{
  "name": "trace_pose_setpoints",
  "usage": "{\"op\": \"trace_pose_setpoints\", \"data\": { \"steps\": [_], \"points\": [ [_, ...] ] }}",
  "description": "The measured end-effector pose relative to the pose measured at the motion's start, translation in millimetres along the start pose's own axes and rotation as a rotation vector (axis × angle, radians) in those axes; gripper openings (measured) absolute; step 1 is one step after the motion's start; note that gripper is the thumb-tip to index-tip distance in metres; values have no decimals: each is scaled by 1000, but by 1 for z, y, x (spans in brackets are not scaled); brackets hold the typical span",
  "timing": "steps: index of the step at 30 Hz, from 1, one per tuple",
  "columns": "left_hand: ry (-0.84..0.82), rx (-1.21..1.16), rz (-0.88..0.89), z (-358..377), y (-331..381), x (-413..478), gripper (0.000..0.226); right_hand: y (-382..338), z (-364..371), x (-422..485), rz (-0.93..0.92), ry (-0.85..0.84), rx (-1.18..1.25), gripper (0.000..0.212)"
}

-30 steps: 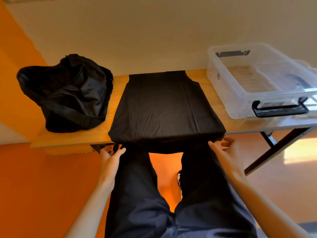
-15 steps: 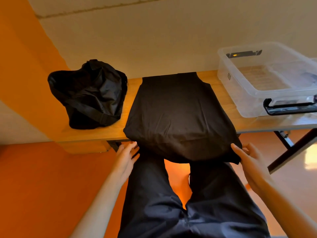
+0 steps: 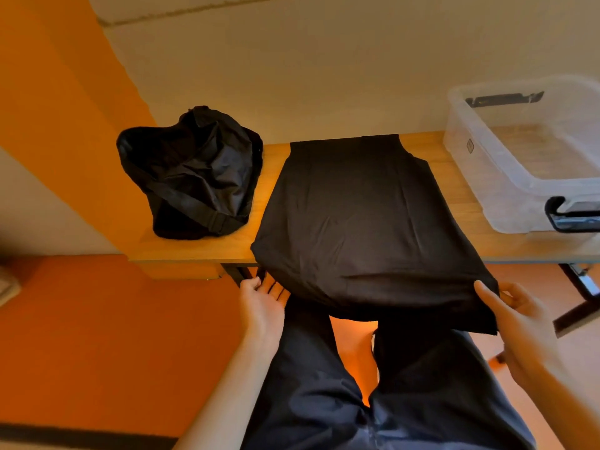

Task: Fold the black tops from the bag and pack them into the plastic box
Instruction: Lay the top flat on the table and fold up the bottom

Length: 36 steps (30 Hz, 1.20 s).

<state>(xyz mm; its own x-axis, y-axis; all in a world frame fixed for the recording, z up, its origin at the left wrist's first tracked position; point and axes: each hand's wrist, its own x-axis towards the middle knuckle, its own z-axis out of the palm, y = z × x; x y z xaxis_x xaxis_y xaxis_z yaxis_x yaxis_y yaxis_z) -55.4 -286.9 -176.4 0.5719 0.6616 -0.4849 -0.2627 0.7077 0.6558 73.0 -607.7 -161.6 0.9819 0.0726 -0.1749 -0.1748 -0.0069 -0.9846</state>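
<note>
At desk front edge: top point(image 3: 357, 216), soft, light, floppy
Right hand point(image 3: 522, 323): pinching top's near right corner
Left hand point(image 3: 263, 303): open, fingers loose
Best hold: both near corners

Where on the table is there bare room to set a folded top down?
Bare wood on the table shows only in narrow strips: between the bag and the black top, and between the top and the plastic box. The box's inside looks empty. The middle is covered.
</note>
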Motion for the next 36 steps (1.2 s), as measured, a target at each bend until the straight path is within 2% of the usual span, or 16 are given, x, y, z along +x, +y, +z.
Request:
{"op": "trace_pose_setpoints", "data": {
  "steps": [3, 5, 7, 9, 11, 13, 15, 17, 19, 21, 23, 25, 29, 32, 36],
  "points": [
    [-90, 93, -46, 4, 6, -3, 24, -2, 3, 0, 25, -3, -16, 8],
    [-122, 197, -69, 16, 3, -4, 34, 0, 1, 2, 48, -3, -35, 12],
    [-150, 153, -111, 25, -2, -4, 56, 4, -1, 6, 67, -6, -53, 19],
    [-154, 68, -150, 27, -6, -3, 65, 7, -4, 11, 81, -5, -49, 25],
    [-82, 69, -181, 22, -10, -8, 52, 6, -7, 13, 97, 16, -34, 24],
    [-32, 129, -152, 17, -12, -15, 39, 0, -6, 11, 121, 22, -27, 33],
    [-91, 140, -40, 14, -9, -22, 40, -3, -8, 10, 132, 43, -55, 45],
    [-168, 194, 48, 12, -2, -30, 39, -6, -8, 11, 138, 42, -45, 33],
    [-179, 389, 134, 3, 6, -34, 34, -8, -6, 13, 125, 34, -12, 13],
    [-205, 658, 221, -14, 14, -34, 33, -11, -3, 12, 94, 35, -3, 4],
    [-233, 860, 256, -31, 23, -30, 36, -16, 2, 9, 63, 50, -26, 8],
    [-251, 959, 254, -44, 34, -27, 31, -18, 4, 6, 36, 44, -52, 19],
    [-289, 949, 146, -55, 44, -23, 26, -15, 3, 2, 37, 40, -119, 40],
    [-295, 936, 132, -57, 46, -21, 18, -8, -4, -1, 9, -12, -231, 53],
    [-282, 885, 121, -61, 42, -22, 21, 0, -16, -1, -54, -89, -395, 39]
  ]
}}
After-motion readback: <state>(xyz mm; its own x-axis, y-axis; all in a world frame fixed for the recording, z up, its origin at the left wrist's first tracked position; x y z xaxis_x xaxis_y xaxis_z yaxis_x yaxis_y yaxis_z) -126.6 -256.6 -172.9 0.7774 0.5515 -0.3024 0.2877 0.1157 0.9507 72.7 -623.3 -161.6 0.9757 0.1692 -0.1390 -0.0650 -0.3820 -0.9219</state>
